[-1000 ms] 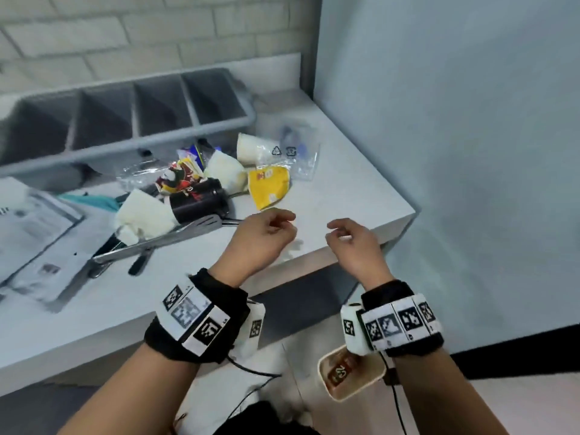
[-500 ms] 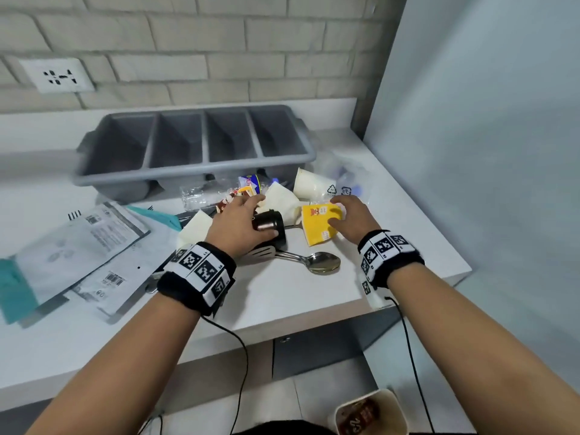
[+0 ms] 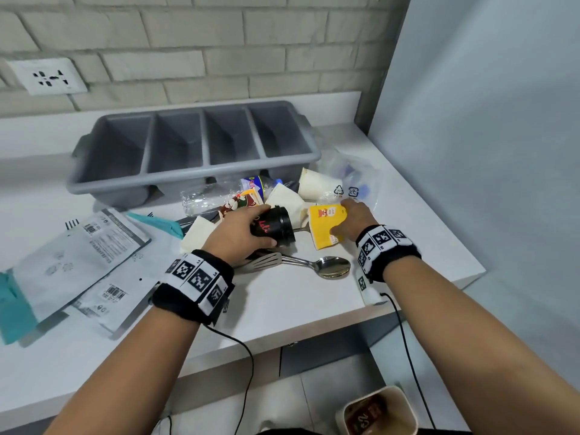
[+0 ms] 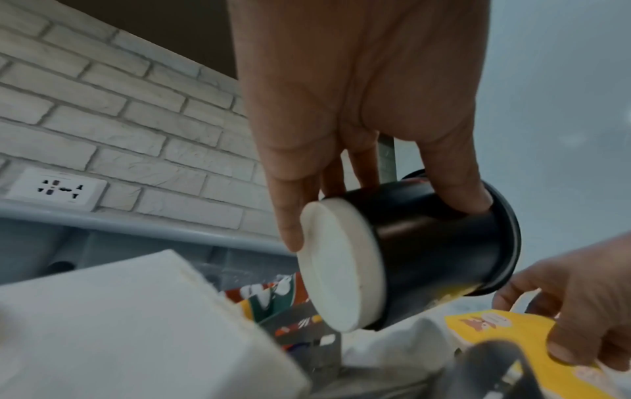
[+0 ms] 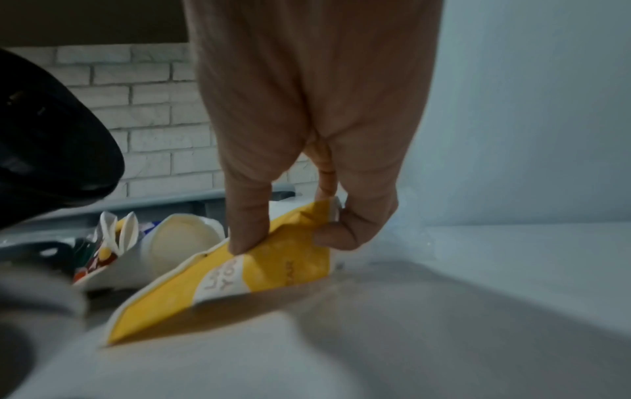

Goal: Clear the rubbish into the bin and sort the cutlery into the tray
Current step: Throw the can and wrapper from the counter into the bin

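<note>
My left hand (image 3: 238, 235) grips a black paper cup (image 3: 276, 227) with a white base (image 4: 338, 267), lifted on its side above the pile. My right hand (image 3: 353, 218) pinches a flattened yellow cup (image 3: 324, 227) between thumb and fingers (image 5: 246, 237); one edge of it still touches the counter. A metal spoon (image 3: 329, 266) and a slotted metal utensil (image 3: 263, 262) lie on the counter just in front of my hands. The grey four-compartment cutlery tray (image 3: 194, 180) stands behind the pile, all its compartments bare. The bin (image 3: 378, 412) sits on the floor below the counter edge.
More white paper cups (image 3: 314, 183), a crushed clear bottle (image 3: 207, 196), a printed wrapper (image 3: 238, 204) and a clear bag (image 3: 354, 171) lie by the tray. Grey mailer bags (image 3: 78, 255) cover the counter's left. A grey wall (image 3: 486, 152) bounds the right side.
Both hands reached from the counter's front edge into the pile. The left took hold of the black cup and raised it; the right closed on the yellow cup.
</note>
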